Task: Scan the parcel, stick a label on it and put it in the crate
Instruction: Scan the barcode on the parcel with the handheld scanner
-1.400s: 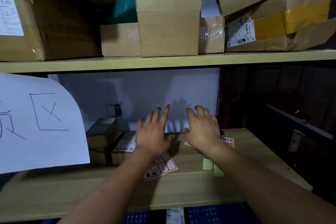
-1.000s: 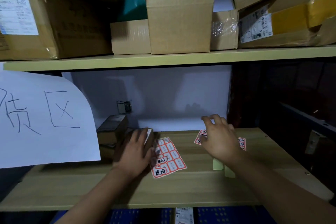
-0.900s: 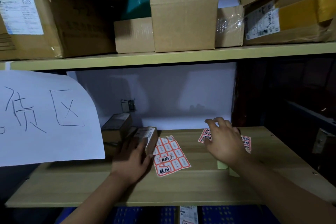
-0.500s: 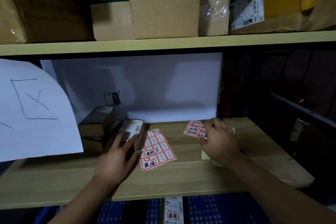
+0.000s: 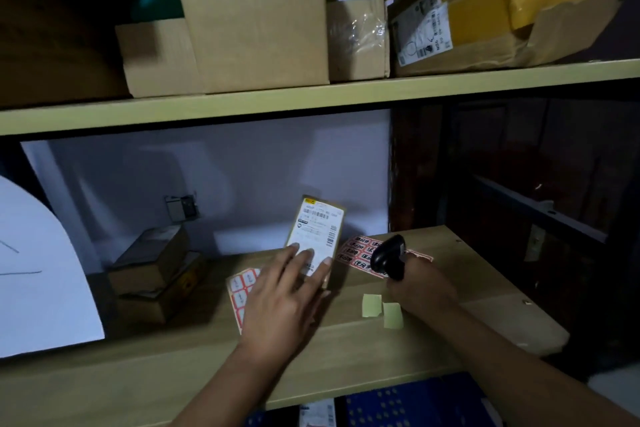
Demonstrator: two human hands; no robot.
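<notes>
Left hand [image 5: 281, 302] grips parcel [image 5: 316, 236], tilted upright w/ shipping label facing cam, above wooden shelf [image 5: 138, 374]. Right hand [image 5: 420, 288] closed on black scanner [image 5: 388, 256], just right of parcel. Blue crate [image 5: 408, 406] below shelf.

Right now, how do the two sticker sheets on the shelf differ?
The left sheet lies partly under the left hand; the right sheet lies nearly all in view, behind the scanner held by the right hand. The left sheet sits nearer the shelf's front, the right one farther back. Both are red-bordered label grids lying flat.
</notes>
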